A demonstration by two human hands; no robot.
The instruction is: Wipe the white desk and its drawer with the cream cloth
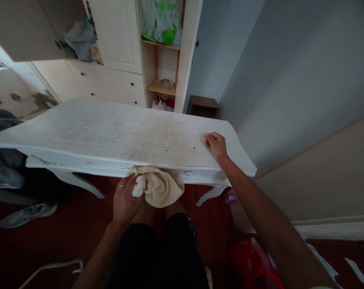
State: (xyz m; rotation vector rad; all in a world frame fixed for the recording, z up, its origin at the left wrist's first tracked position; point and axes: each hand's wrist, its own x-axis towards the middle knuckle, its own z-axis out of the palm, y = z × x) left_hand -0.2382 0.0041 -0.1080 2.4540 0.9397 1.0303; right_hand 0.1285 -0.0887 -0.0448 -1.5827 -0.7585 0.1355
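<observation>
At the front edge of a white table (109, 128), my left hand (126, 200) is closed on a beige cloth (164, 188). The cloth hangs in loose folds in front of the table's edge, and a white bunched piece (139, 186) shows beside my fingers. A ring is on one finger of this hand. My right hand (215, 143) is over the right part of the tabletop, fingers curled together; what is in them, if anything, cannot be made out. Two small dark specks (194, 147) lie on the tabletop to its left.
Brownish smudges mark the tabletop. Behind it stands a white cabinet (109, 84) with drawers, an open door and shelves holding plastic bags (166, 20). A grey wall (290, 80) rises at the right. A shoe (28, 214) and a red bag (251, 261) are on the floor.
</observation>
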